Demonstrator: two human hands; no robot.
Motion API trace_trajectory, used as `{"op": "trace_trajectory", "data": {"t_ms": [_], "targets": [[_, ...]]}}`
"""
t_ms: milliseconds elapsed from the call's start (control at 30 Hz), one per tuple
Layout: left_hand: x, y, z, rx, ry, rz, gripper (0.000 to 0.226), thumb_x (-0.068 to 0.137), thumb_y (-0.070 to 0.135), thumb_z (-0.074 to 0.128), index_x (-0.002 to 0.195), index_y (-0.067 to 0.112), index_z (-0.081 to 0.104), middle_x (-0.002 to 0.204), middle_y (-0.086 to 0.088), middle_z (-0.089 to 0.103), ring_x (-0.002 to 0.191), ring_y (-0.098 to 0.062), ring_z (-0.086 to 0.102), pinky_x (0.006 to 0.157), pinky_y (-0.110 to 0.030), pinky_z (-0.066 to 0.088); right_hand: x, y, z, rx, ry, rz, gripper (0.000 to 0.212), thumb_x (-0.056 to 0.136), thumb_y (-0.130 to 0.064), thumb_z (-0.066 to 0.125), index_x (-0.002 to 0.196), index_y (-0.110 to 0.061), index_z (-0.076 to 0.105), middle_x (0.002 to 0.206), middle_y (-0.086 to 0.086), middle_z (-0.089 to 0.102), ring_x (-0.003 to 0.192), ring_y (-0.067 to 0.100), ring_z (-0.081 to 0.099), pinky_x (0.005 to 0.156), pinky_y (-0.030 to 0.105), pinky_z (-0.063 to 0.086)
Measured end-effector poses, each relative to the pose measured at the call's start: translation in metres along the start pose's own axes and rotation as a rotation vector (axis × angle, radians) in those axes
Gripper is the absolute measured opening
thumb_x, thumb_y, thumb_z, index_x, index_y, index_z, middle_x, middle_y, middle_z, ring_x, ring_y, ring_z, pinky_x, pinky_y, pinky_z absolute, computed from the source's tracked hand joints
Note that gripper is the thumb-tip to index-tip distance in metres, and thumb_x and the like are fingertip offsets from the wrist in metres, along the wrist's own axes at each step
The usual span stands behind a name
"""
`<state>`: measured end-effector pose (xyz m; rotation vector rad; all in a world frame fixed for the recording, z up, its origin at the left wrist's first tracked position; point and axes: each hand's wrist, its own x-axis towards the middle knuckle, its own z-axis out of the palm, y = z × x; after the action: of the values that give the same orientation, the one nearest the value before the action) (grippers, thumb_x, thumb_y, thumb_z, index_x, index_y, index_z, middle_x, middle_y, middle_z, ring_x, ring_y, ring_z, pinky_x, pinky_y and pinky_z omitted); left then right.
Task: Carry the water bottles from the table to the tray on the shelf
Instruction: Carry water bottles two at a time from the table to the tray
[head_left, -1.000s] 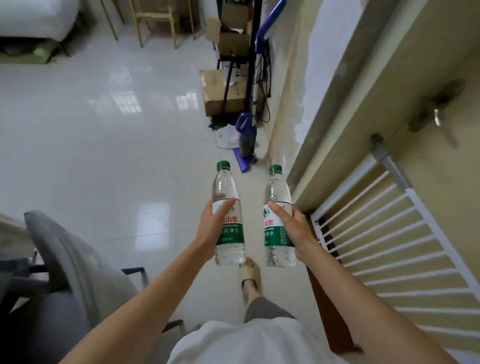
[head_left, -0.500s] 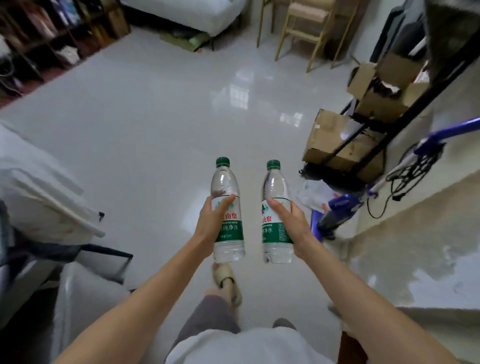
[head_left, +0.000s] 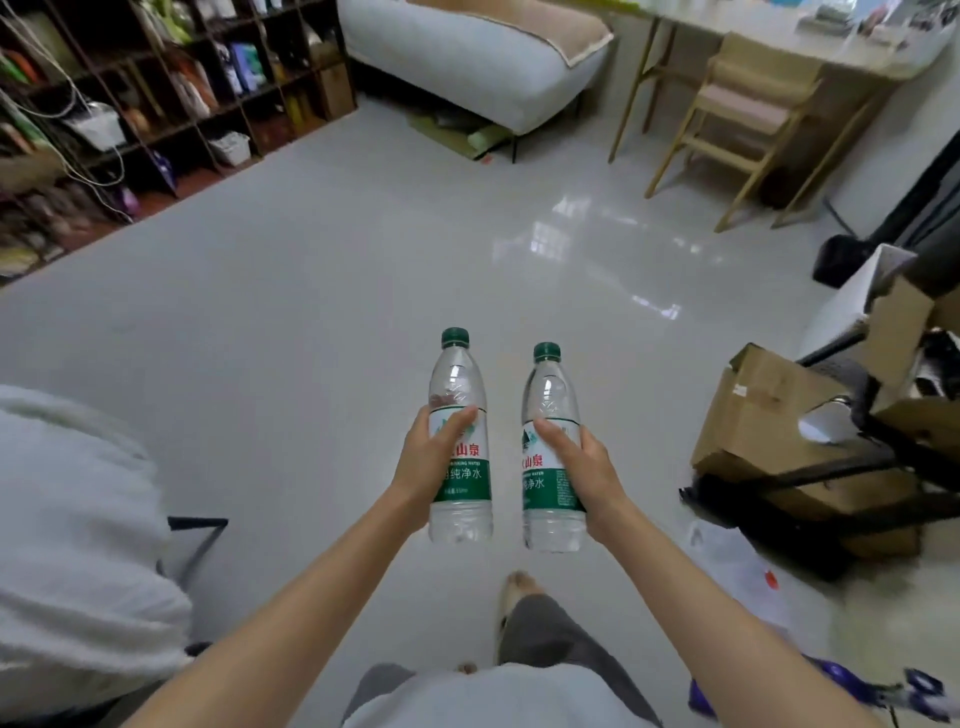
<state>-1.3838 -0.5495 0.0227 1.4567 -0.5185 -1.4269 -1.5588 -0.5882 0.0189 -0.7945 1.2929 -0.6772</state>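
The left hand (head_left: 434, 462) grips a clear plastic water bottle with a green cap and green-and-white label (head_left: 460, 441), thumb laid across the top of the label and the other fingers wrapped behind it. The right hand (head_left: 582, 467) grips a second clear plastic water bottle with the same green cap and label (head_left: 550, 452) in the same way. Both bottles are upright, side by side and apart, held out over the glossy pale tiled floor (head_left: 311, 322). Taking the bottles as the landmark: a dark open shelf unit crowded with goods (head_left: 130, 98) stands far off to their upper left, a white padded sofa (head_left: 467, 57) far beyond them, a light wooden chair (head_left: 737, 114) to their far upper right, and brown cardboard boxes (head_left: 769, 421) near their right. A tray cannot be made out
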Motion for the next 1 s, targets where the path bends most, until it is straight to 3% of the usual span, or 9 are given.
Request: {"op": "trace_trajectory", "data": {"t_ms": [200,400,600,1000], "targets": [[0.152,0.076,0.004,-0.026,0.097,0.025,0.041,0.089,0.032,0.064,0.124,0.017,0.049,0.096,-0.014,0.067,0.071,-0.023,0.068,0.061,-0.034,0.058,0.164,-0.084,0.041,-0.043,-0.100,0.004,0.047,0.081,-0.038,0.073,0.116,-0.012,0.056,0.105,0.023,0.069,0.078,0.031,0.070,0.071,0.044,0.061],[0.284,0.172,0.001,-0.083,0.221,0.018,0.036,0.090,0.032,0.063,0.121,0.019,0.050,0.097,-0.013,0.068,0.073,-0.022,0.069,0.058,-0.030,0.057,0.311,-0.197,0.096,-0.175,-0.255,0.021,0.045,0.082,-0.040,0.072,0.115,-0.015,0.055,0.101,0.019,0.070,0.077,0.029,0.070,0.069,0.042,0.061],[0.417,0.246,-0.034,-0.124,0.326,0.019,0.039,0.089,0.034,0.064,0.124,0.023,0.049,0.100,-0.016,0.069,0.075,-0.025,0.069,0.066,-0.036,0.059,0.443,-0.284,0.165,-0.299,-0.351,0.032,0.041,0.083,-0.039,0.071,0.113,-0.015,0.056,0.100,0.016,0.071,0.076,0.026,0.070,0.067,0.037,0.060],[0.701,0.432,-0.126,-0.099,0.334,-0.005,0.041,0.090,0.034,0.064,0.126,0.019,0.049,0.098,-0.013,0.066,0.073,-0.025,0.068,0.060,-0.032,0.056,0.708,-0.452,0.313,-0.307,-0.273,0.038,0.041,0.083,-0.037,0.071,0.115,-0.014,0.057,0.095,0.016,0.070,0.070,0.024,0.069,0.063,0.034,0.059]]}}
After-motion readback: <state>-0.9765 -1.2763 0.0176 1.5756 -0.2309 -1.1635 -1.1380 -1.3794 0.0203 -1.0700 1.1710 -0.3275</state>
